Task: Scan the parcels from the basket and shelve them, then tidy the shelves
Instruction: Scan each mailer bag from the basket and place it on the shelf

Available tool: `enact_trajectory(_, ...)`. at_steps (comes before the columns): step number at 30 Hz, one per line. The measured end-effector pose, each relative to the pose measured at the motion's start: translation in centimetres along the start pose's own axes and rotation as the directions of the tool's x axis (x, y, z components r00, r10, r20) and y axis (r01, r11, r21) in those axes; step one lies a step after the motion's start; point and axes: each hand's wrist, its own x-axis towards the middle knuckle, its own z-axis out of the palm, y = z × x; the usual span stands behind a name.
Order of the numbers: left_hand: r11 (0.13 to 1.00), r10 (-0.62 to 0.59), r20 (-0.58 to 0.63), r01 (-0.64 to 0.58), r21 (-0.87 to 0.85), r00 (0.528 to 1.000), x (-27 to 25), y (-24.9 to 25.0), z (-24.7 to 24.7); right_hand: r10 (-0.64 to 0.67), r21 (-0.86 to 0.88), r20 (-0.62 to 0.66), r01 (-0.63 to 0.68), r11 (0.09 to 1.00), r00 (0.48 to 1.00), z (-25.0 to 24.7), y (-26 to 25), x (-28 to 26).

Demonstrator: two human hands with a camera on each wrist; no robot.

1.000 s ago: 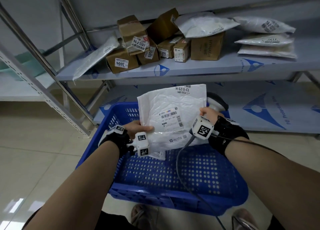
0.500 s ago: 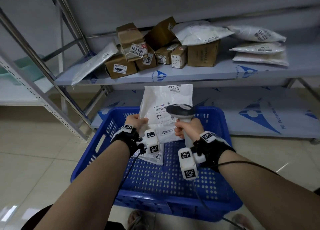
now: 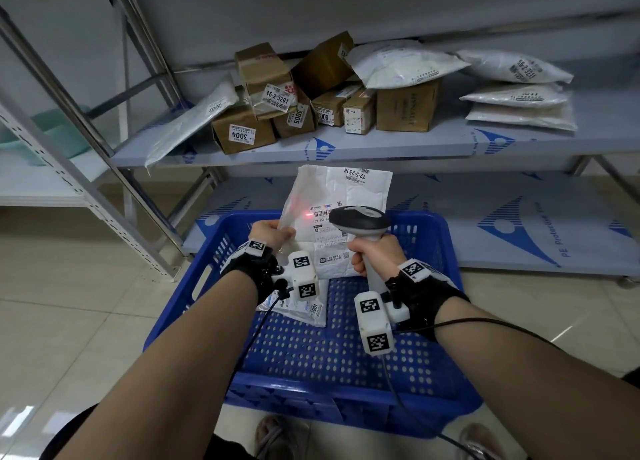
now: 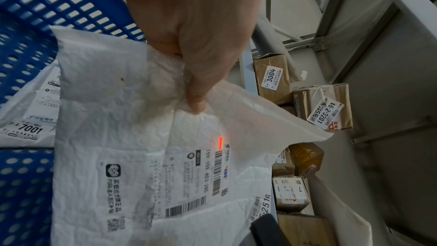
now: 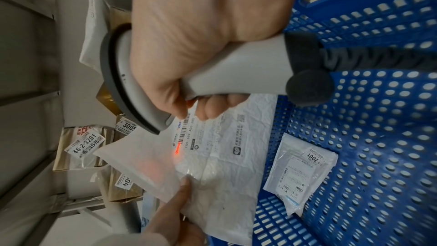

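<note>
A tiled floor (image 3: 69, 321) runs under metal shelves (image 3: 381, 148) stacked with boxes and bags. Over the blue basket (image 3: 346, 355), which holds a small packet marked 7001 (image 5: 305, 171), the left hand (image 3: 268, 229) pinches a white parcel (image 3: 346, 189) upright while the right hand (image 3: 377, 255) grips a scanner (image 3: 360, 219). The wrist views show its red beam (image 4: 220, 143) beside the barcode.

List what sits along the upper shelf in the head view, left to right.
Leaning white mailer → box 3004 → box 3005 → large brown box → stack of white bags.

Black wrist straps (image 3: 254, 269), white tag-marked camera blocks (image 3: 374, 324), black cables (image 3: 485, 323).
</note>
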Motion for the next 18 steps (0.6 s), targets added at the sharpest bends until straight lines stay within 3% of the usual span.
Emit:
enact_trajectory(13, 1.000, 0.006, 0.001, -0.006, -0.016, 1.000, 0.31, 0.23, -0.13, -0.008, 0.033, 0.004, 0.008, 0.999, 1.000, -0.36, -0.57, -0.65)
enact_trajectory(18, 0.996, 0.049, -0.031, -0.051, -0.079, 0.998, 0.43, 0.82, 0.03, -0.069, 0.037, -0.044, 0.070, 0.997, 0.997, -0.32, -0.83, -0.77)
